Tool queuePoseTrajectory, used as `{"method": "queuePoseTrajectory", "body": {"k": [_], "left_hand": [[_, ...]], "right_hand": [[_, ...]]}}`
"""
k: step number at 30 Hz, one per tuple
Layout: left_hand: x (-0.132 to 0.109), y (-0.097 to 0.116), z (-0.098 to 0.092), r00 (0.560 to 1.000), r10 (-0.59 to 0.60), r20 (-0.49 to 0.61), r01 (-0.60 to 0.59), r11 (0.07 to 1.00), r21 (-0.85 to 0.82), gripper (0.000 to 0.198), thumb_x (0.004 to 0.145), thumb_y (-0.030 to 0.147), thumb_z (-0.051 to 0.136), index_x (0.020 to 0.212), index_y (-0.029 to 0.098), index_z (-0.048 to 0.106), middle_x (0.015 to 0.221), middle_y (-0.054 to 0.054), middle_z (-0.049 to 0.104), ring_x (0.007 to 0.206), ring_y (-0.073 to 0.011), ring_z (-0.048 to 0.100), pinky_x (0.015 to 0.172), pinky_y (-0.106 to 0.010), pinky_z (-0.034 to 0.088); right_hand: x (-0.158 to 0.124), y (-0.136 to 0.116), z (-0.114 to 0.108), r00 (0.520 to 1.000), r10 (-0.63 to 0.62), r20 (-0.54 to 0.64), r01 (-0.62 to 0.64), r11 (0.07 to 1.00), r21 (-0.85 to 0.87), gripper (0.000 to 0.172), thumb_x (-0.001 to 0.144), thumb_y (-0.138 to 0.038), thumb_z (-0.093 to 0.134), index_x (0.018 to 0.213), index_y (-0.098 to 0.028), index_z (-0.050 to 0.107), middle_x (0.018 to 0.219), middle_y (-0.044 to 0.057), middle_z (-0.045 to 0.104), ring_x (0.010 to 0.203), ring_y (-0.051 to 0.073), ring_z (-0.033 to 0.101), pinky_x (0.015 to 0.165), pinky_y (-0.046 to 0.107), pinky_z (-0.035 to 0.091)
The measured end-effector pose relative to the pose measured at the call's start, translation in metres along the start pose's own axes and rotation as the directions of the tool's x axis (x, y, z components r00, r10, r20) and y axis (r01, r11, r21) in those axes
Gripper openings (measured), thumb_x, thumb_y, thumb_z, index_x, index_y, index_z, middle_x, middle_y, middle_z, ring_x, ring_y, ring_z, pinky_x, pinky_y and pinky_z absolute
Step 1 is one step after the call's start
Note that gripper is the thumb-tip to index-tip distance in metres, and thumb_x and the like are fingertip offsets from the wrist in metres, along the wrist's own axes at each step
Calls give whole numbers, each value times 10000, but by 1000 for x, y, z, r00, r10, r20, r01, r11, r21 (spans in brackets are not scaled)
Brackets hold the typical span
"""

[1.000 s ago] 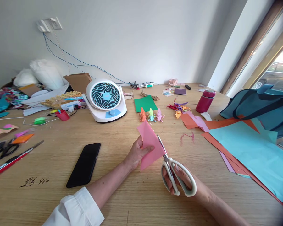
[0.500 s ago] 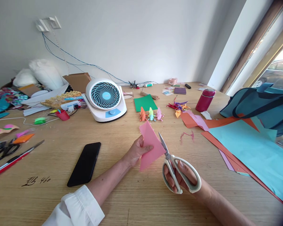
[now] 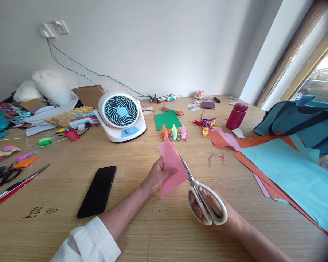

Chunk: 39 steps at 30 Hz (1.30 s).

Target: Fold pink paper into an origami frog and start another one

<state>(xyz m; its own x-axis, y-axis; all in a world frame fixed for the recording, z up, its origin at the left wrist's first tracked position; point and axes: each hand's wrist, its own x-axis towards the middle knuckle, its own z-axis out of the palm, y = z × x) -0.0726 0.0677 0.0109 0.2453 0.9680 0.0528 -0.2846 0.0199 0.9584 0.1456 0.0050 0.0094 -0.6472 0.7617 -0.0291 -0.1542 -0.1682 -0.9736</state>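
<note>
My left hand grips a folded sheet of pink paper, thumb on its front face. My right hand has its fingers through the white handles of a pair of scissors. The scissor blades lie along the paper's right edge, nearly closed. Beyond the paper stand three small folded paper figures, an orange one, a green one and a pink one. Thin pink paper scraps lie on the table to the right.
A black phone lies left of my forearm, a white fan behind it. Green paper sits past the figures. At right are a red bottle, large light-blue paper and a teal bag. Black-handled scissors rest far left.
The scissors have closed somewhat, their handles drawing together along the paper's right edge. My left hand keeps its grip on the pink paper. The view has shifted slightly.
</note>
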Motion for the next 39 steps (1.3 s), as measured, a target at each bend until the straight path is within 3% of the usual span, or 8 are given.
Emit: {"method": "queuePoseTrajectory", "body": {"k": [13,20,30,39], "left_hand": [[0,-2,-2,998,7,-57,-5,1000,31,526,659,321,866,1082,167,593,985,-52,702,860,-190,646,786,-301,498],[-4,-1,8,998,30,50,-31,999,21,535,698,318,846,1134,156,581,994,-83,712,870,-211,667,780,-318,512],[-5,-3,12,999,51,14,-52,998,24,518,701,306,848,1136,158,608,1015,-81,723,888,-209,678,764,-288,521],[-6,-5,12,997,57,50,-58,998,26,481,717,308,834,1105,162,589,973,-64,715,832,-184,672,732,-274,523]], "right_hand": [[2,3,1,1000,-9,-2,9,999,46,509,940,-646,422,895,-161,570,588,-10,517,462,87,465,452,214,327],[3,7,-1,1000,8,-29,-4,993,115,534,909,-675,459,924,-157,587,620,3,545,486,97,495,455,213,328],[2,7,-1,998,-3,-59,7,997,82,506,942,-638,427,922,-159,589,613,-2,531,480,92,483,455,216,313],[2,4,0,998,-8,-63,12,999,53,506,938,-645,433,912,-164,590,611,-6,528,485,93,484,467,222,333]]}}
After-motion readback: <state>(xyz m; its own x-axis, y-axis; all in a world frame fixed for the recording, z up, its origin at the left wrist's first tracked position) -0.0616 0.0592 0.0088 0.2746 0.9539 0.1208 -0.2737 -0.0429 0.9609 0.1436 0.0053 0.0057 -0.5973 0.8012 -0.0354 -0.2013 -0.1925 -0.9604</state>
